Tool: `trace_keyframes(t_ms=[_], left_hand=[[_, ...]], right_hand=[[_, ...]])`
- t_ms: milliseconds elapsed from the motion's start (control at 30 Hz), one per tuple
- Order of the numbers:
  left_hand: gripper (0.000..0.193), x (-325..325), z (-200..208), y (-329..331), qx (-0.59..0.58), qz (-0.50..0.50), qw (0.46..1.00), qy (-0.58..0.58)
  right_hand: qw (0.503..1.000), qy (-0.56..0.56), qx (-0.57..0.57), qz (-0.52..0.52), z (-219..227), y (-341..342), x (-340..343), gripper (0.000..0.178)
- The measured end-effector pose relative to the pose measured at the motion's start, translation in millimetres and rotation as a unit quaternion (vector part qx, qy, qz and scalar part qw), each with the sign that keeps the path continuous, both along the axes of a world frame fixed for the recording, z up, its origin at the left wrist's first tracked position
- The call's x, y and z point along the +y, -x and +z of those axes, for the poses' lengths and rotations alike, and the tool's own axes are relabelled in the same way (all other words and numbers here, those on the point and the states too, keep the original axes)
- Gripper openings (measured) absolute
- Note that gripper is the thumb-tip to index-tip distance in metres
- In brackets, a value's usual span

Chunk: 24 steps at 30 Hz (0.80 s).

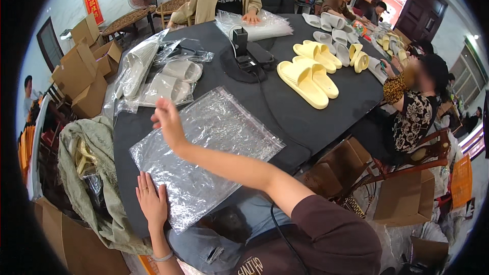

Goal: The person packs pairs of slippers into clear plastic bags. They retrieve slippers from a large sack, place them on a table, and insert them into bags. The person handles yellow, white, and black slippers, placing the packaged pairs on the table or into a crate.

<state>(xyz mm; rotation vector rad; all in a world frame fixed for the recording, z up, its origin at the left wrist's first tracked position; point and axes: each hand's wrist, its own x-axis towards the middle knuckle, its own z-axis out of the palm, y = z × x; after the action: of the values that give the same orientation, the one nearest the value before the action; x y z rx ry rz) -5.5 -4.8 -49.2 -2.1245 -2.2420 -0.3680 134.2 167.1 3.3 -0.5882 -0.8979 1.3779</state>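
Note:
A stack of clear plastic bags [224,127] lies flat on the black table in front of me. My left hand [152,201] rests flat at the bags' lower left edge, fingers stretched out. My right hand [169,125] hovers over their upper left part, fingers loosely bent and apart, with nothing visible in them. Just beyond it lies a pair of grey slippers [173,87] in clear plastic. More bagged pale slippers [138,69] are to its left. Two pairs of yellow slippers [305,79] stand uncovered at the right.
A black device on a stand [243,53] sits mid-table, its cable [272,114] running toward me. Across the table a person presses a pile of clear bags [254,24]. Other people sit at the right by more slippers. Cardboard boxes [81,79] and a green sack [94,173] stand left.

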Motion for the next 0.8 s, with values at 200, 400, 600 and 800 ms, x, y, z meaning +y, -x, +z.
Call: trace_keyframes(t_ms=[200,400,600,800], left_hand=[[0.059,1,4,-2,-0.02,-0.007,1.0,-0.009],[0.062,0,1,5,-0.045,0.007,0.999,-0.007],[0.06,-4,8,9,-0.056,0.002,0.998,-0.022],[0.063,-6,1,12,-0.06,-0.007,0.997,-0.049]], right_hand=[[0.986,0.109,0.061,0.11,-90,0,21,0.029],[0.945,0.209,0.145,0.206,-83,-11,35,0.02],[0.977,0.095,-0.064,0.181,-73,-1,19,0.021],[0.917,-0.12,-0.361,0.122,-64,7,-4,0.018]])
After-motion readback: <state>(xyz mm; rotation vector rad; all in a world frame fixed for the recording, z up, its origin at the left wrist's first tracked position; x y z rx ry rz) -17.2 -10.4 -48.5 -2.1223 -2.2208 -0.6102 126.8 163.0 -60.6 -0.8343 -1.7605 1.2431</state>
